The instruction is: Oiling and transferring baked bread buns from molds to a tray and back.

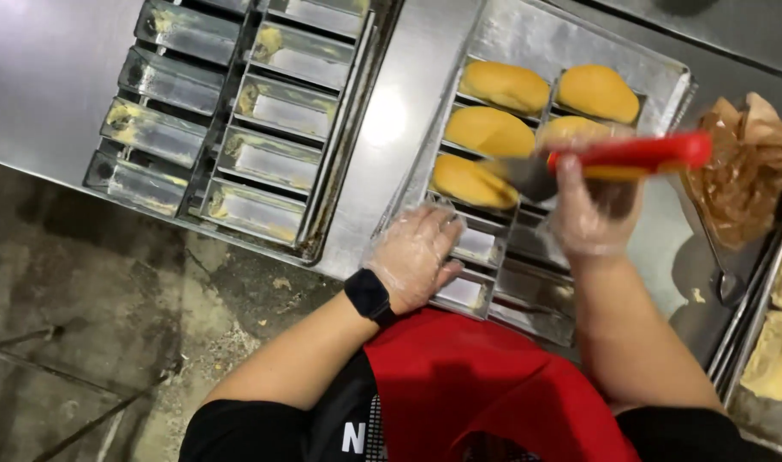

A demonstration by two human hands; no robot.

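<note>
Over the loaf-pan tray (494,43), the gloved right hand (589,214) clenches a red-handled knife (618,156), blade at a golden loaf (470,181); the left hand (415,255) rests flat, grasping nothing. Prying hard could tear the crust.

Dull scuffed metal loaf tins (485,248), glossy red plastic handle (635,154), crinkled clear plastic gloves on hands (412,257), crumpled brown paper (742,167)

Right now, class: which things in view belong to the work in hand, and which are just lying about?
In use:
- left hand on the loaf pan set
- right hand, grip closed on the red-handled scraper
- golden buns

Lying about:
- empty pan set
- crumpled brown paper
- spoon
</note>
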